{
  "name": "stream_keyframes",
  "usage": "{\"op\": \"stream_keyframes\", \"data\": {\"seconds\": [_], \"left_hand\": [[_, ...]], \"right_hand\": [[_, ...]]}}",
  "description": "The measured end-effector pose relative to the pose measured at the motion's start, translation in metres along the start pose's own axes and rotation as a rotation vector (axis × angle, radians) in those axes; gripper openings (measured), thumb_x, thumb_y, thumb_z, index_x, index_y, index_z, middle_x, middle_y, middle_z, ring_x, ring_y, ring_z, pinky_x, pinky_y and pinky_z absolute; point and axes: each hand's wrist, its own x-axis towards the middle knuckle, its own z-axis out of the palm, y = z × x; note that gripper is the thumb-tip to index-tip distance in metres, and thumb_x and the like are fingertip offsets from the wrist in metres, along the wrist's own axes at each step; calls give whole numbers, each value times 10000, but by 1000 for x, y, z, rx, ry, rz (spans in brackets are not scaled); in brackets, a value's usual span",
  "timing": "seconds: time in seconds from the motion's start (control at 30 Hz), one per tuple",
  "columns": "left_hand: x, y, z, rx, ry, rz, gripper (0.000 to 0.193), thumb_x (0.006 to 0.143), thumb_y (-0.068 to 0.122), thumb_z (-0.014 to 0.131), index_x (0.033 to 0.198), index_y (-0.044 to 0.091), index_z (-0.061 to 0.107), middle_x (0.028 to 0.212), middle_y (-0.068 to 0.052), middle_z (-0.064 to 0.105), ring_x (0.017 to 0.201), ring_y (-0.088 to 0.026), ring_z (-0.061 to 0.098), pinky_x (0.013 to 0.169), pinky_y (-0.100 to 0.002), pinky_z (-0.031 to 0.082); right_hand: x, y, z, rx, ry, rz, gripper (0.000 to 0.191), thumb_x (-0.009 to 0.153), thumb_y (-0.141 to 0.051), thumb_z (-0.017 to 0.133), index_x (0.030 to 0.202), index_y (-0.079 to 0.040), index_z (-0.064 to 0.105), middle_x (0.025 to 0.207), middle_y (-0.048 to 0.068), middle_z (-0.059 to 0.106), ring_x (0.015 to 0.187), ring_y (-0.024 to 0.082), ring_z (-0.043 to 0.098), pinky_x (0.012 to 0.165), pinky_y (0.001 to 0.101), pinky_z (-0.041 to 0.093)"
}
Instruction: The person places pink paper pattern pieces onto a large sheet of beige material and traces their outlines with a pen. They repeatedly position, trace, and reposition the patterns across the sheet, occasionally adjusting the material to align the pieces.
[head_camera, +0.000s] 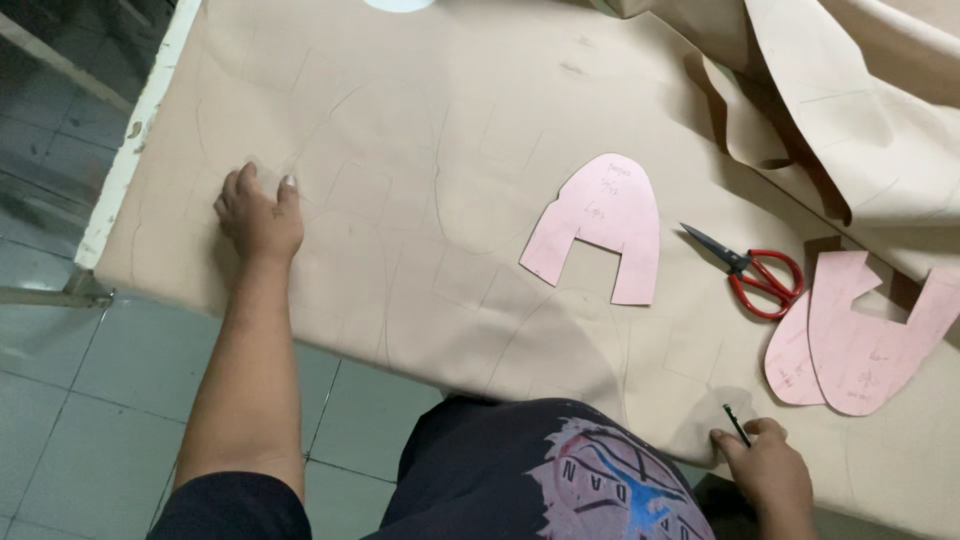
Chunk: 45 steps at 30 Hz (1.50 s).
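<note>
Head view shows the left hand (258, 215) pressed flat, fingers spread, on the tan sheet (420, 130) covering the table. Near its front edge, the right hand (768, 470) pinches a dark pen (736, 424). Between them lies a pink arch-shaped template (600, 225), with red-handled scissors (755, 270) beside it.

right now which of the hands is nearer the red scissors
Right. The right hand holds a pen just below the red scissors; the left hand lies flat far across the tan sheet.
</note>
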Motion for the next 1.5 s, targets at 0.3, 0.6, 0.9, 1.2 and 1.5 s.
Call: {"op": "stream_keyframes", "data": {"seconds": [0.3, 0.6, 0.9, 1.2, 1.5], "left_hand": [[-23, 76, 63, -14, -142, 147, 632, 1034, 412, 594, 1553, 99, 416, 1613, -235, 316, 1490, -444, 240, 1187, -605, 156], [-68, 147, 136, 44, -282, 356, 504, 971, 488, 575, 1431, 284, 609, 1665, -96, 278, 1551, -373, 116, 1209, -659, -31], [-76, 163, 159, 99, -272, 384, 518, 981, 455, 585, 1458, 254, 588, 1673, -122, 297, 1560, -389, 128, 1221, -643, -32], [-81, 178, 167, 100, -292, 386, 524, 979, 427, 603, 1464, 232, 584, 1679, -131, 295, 1568, -402, 121, 1220, -658, -32], [-136, 251, 170, 149, -421, 352, 571, 977, 392, 676, 1441, 81, 557, 1402, -159, 456, 1272, -330, 432, 1080, -494, 375]], "right_hand": [[17, 0, -10, 4, -21, -18, 761, 818, -575, 732, 1357, -58, 586, 1103, 261, 764, 1104, 411, 716, 950, 474, 561], [32, -24, -55, -170, -141, 31, 597, 899, -583, 668, 1336, -177, 667, 1227, 159, 757, 1177, 341, 698, 970, 450, 557], [135, -86, -106, 250, 638, -732, 589, 919, -232, 719, 1465, -79, 558, 1546, 183, 504, 1331, 402, 558, 951, 437, 537], [212, -18, -131, 25, 462, -398, 713, 944, -499, 683, 1540, -167, 475, 1459, 150, 511, 1186, 395, 619, 920, 511, 535], [206, 20, -134, 160, 457, -237, 532, 994, -411, 721, 1419, -108, 614, 1464, 179, 498, 1104, 339, 658, 810, 436, 588]]}}
